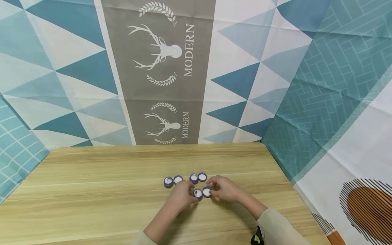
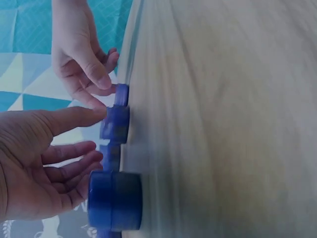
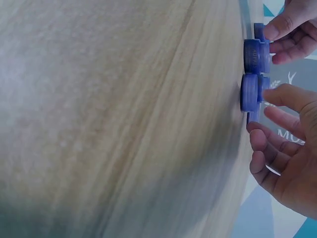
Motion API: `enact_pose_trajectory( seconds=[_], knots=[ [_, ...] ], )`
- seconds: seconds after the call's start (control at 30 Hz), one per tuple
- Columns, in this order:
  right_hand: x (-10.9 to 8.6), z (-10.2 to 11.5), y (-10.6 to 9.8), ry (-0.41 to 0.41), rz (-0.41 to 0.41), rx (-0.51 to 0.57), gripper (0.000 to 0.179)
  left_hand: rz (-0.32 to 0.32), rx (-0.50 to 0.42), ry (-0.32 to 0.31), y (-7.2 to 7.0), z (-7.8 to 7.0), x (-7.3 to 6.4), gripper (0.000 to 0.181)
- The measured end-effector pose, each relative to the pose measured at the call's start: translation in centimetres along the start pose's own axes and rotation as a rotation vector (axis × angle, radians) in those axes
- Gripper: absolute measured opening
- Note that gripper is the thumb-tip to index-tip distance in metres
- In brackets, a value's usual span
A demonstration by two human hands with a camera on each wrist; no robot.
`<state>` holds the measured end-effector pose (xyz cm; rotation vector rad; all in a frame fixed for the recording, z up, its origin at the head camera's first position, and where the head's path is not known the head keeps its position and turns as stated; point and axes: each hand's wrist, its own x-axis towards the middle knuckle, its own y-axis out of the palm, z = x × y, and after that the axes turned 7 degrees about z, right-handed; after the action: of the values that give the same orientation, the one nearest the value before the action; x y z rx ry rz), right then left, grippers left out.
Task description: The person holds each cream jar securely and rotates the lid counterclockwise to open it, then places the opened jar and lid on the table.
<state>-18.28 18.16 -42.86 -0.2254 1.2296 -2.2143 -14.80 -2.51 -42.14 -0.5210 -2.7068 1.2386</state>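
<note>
Several small round blue-rimmed jars and lids with white insides stand on the table in pairs. Closest to the person is a jar (image 1: 197, 194) beside a lid (image 1: 207, 192). My left hand (image 1: 181, 195) is at the left of this jar, its thumb extended to the side and its other fingers loosely bent. On the right, my right hand (image 1: 226, 189) has its thumb at the lid's edge, with the fingers spread away. Behind stand another jar (image 1: 194, 178) and lid (image 1: 202, 176). To the left are a third jar (image 1: 168, 182) and lid (image 1: 178, 179), the latter partly behind the left hand.
The wood-grain table (image 1: 92, 190) extends widely around the jars. Patterned cloth (image 1: 165, 68) hangs behind it and along both sides. A black object (image 1: 257, 237) with a yellow-green mark shows by the right sleeve (image 1: 278, 226).
</note>
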Motion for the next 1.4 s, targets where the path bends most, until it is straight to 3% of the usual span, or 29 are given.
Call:
enact_pose_trajectory(
  seconds=[0.33,0.63,0.93,1.07,1.27,1.4],
  knots=[
    [0.0,1.5,-0.9,0.019,-0.097,0.004,0.027,0.025,-0.021,0.006,-2.0,0.4,-1.2,0.043],
    [-0.2,3.2,-0.9,-0.042,-0.133,0.039,0.026,0.002,-0.070,-0.034,-3.2,1.3,-2.2,0.042],
    [-0.2,4.4,0.1,-0.031,-0.108,0.071,0.028,-0.050,-0.140,-0.076,-4.1,1.9,-3.7,0.037],
    [0.0,5.3,0.3,-0.067,-0.087,0.070,0.030,-0.061,-0.146,-0.089,-4.4,2.4,-4.2,0.032],
    [0.3,6.5,1.1,-0.153,-0.065,0.055,0.028,-0.064,-0.112,-0.050,-4.4,3.6,-4.9,0.023],
    [0.6,7.0,1.9,-0.180,-0.043,0.042,0.027,-0.027,-0.099,-0.020,-4.4,4.5,-5.5,0.027]
  ],
)
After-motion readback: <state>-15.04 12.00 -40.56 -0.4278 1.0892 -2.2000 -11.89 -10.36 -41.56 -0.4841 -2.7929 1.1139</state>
